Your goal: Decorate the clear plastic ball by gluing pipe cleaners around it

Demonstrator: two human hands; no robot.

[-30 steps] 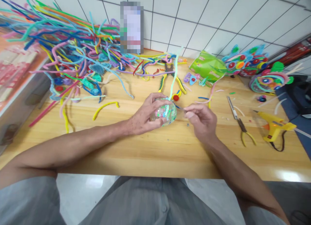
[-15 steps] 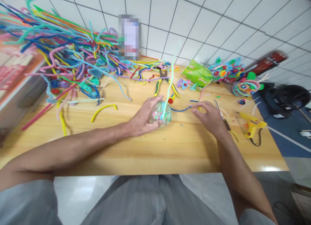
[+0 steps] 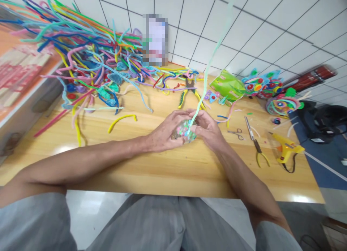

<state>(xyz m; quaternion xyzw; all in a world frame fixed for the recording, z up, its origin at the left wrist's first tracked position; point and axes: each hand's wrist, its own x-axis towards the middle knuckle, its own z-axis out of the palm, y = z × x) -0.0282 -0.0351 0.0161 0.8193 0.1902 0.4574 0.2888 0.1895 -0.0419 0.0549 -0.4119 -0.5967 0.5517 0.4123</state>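
A clear, rounded ball filled with bright coloured bits (image 3: 179, 131) is cupped in my left hand (image 3: 162, 133), whose fingers wrap its left side and top. My right hand (image 3: 208, 130) closes on the ball's right side, thumb pressed near the base of a long pale-green pipe cleaner (image 3: 206, 81). That pipe cleaner rises from the ball, leaning up and to the right. Whether the right fingertips also pinch a pipe cleaner is hidden. Behind the hands lie yellow-and-black handled pliers (image 3: 190, 85).
Tangled pipe cleaners (image 3: 92, 63) fill the back left. A green packet (image 3: 227, 85) and decorated colourful heads (image 3: 284, 103) stand at the back right. Small scissors (image 3: 238, 134), a craft knife (image 3: 249, 128), yellow-handled pliers (image 3: 258, 150) and a yellow glue gun (image 3: 287, 147) lie right.
My right hand has moved left from the end of a blue pipe cleaner onto the ball. That blue pipe cleaner is now out of sight. The scissors have come into view.
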